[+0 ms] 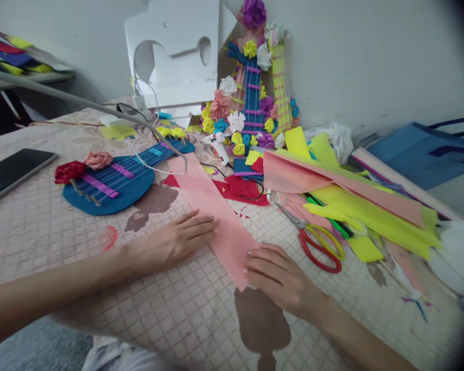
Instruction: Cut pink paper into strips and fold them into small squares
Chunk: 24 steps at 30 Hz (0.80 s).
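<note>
Pink paper strip: lies flat on counter. Looks light, limp, crease-prone; best held by edges. Grip: left hand flat atop; right hand at right edge, can't tell if pinching.

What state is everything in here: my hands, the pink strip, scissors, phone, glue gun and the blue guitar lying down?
Left hand: open, fingertips on the pink strip
Right hand: open, fingertips on its near end
Pink strip: lying flat
Scissors: lying down, unheld
Phone: screen dark
Glue gun: unheld
Blue guitar: face up
</note>
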### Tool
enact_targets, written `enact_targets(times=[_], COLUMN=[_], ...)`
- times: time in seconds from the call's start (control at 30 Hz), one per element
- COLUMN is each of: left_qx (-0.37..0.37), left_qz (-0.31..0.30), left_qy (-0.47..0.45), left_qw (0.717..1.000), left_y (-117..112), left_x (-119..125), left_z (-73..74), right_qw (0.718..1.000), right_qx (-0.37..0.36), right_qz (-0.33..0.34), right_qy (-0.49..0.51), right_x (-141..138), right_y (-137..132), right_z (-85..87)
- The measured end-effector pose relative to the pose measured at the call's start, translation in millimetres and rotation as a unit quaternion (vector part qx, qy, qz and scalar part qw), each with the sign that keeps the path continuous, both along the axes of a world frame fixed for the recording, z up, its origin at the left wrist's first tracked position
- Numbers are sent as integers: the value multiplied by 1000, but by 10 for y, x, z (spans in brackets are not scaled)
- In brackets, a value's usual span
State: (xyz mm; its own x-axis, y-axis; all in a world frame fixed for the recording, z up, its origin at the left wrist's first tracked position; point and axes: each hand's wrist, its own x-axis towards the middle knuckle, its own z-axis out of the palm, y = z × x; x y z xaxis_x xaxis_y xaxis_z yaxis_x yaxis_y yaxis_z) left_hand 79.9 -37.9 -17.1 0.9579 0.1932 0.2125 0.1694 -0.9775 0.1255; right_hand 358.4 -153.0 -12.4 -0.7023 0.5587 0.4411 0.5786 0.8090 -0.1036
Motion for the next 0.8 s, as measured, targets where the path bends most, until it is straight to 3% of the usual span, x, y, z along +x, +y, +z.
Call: enact_targets(times=[0.23,0.47,0.57,0.7,0.8], left_qx=[24,30,-34,-162,-243], left_qz=[-39,-42,29,163,215], left_qy=[16,0,-20,-35,-23], left_qw=[999,999,999,973,946], left_y=[144,-21,-70,-29,2], left_x=[112,172,244,450,615], left_z=[74,139,145,138,144], right_qw=[999,999,994,960,933], right_qx=[-17,-32,-74,-93,-106], right_qz=[-20,-39,-67,-201,-279], right_qy=[-22,0,54,169,199], right_x=[279,410,444,434,393], right_y=[-132,-202,-240,-275,-278], right_z=[-81,-80,-111,-153,-156])
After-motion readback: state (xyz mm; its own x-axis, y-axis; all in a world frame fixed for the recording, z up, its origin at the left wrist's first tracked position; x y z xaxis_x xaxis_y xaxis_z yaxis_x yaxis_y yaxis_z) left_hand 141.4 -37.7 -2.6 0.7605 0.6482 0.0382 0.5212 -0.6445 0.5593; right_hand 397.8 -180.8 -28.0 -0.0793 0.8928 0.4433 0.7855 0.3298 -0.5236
